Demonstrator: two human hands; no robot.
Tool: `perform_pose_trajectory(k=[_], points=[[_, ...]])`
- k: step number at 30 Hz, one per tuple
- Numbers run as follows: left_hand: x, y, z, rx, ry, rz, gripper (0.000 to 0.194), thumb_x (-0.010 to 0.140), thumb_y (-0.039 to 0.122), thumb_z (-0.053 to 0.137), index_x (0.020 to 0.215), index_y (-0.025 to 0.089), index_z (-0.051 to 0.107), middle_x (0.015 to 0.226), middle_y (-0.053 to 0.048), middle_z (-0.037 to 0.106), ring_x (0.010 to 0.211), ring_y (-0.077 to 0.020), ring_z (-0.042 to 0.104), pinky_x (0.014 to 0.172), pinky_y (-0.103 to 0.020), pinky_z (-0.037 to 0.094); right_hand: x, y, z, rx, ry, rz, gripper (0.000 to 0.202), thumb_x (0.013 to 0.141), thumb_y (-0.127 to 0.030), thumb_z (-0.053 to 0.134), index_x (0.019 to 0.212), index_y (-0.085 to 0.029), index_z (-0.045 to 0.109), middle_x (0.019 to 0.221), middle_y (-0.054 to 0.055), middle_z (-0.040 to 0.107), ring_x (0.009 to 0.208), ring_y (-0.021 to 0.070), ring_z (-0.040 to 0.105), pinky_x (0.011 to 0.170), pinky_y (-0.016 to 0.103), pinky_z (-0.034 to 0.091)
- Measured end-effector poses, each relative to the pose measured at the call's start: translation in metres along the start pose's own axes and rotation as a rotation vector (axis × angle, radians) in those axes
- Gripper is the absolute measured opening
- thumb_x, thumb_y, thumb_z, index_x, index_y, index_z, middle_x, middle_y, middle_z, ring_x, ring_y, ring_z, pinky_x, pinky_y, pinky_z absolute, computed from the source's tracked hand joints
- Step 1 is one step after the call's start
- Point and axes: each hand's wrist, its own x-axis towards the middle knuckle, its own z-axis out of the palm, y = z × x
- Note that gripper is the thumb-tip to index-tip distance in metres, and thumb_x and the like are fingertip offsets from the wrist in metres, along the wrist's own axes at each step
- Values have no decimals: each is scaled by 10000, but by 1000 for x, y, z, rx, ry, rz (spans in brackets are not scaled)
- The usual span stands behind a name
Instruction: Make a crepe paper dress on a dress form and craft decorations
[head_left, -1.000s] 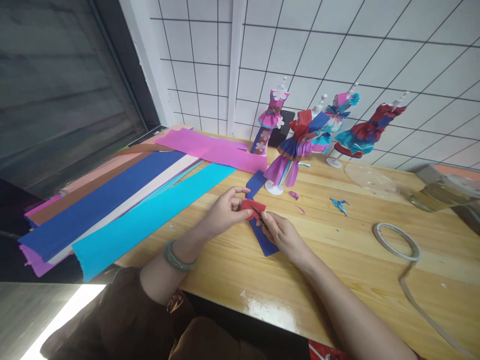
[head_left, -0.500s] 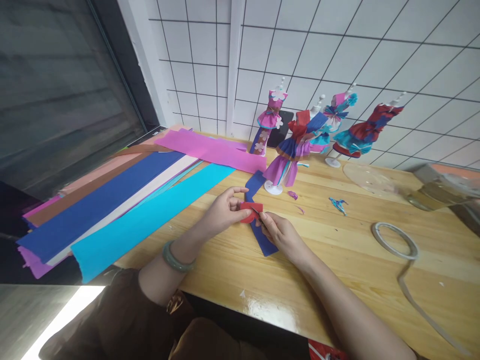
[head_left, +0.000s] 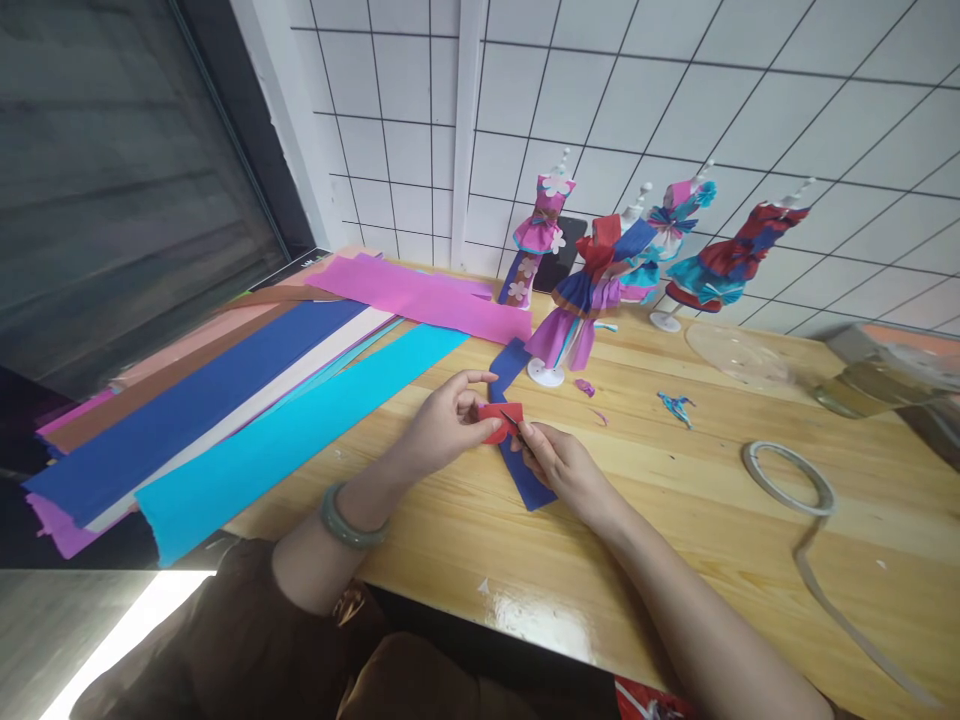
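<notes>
A small red piece of paper (head_left: 493,412) is pinched between the thumb and fingers of my left hand (head_left: 448,425). My right hand (head_left: 561,462) is closed around small scissors (head_left: 513,420), whose blades lie against the red piece; the handles are hidden by my fingers. Beneath both hands, a bent dark blue strip (head_left: 527,478) rests on the wooden table (head_left: 645,560). Just beyond stands a mini dress form (head_left: 589,285) dressed in red, blue and purple paper.
Long coloured paper strips (head_left: 300,400) spread over the left side, with a pink one (head_left: 427,297) across their far end. More dress forms (head_left: 742,260) stand along the wall. A tape roll (head_left: 787,480), blue scraps (head_left: 676,408) and a glass container (head_left: 862,385) lie right.
The scissor blades have shifted slightly over the red piece, which has moved a little left. Both hands keep their hold, and the view has tilted slightly.
</notes>
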Motion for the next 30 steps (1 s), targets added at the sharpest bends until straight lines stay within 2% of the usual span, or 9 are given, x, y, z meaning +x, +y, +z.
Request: perform_pose_trajectory(k=[4,8,16,22,30], points=[[0,-1,1,8,7,-10,469,683,184,630,1117,176,452,666,27,565,607,-93,556,598,-217,438,0,2,0,6,17,2,434,849,-559,313,740,-181,495,499,-62,307,403,75,258,390,207,211],[3,-5,-4,-14,-20,-76,484,688,215,640,1124,172,433,674,6,602,580,-103,566,571,-224,425,0,2,0,-1,29,-10,438,846,-563,318,738,-181,504,508,-57,321,409,77,268,396,208,219],[4,-6,-9,-106,-58,-178,495,670,243,677,1101,168,444,799,-49,662,677,-139,613,646,-270,445,0,2,1,-7,18,-24,432,851,-553,319,744,-178,505,527,-51,331,428,77,282,400,203,226],[3,-2,-8,-82,-59,-178,497,676,243,669,1116,168,450,815,-54,660,692,-145,613,641,-273,447,0,2,1,-50,3,-24,428,857,-539,318,754,-171,512,544,-41,339,446,80,296,394,197,230],[3,-5,-6,-55,-34,-132,496,666,229,669,1111,165,459,730,-16,632,659,-133,605,608,-249,438,0,2,4,-24,16,-27,437,852,-548,318,750,-170,512,536,-40,329,442,81,276,386,199,219]])
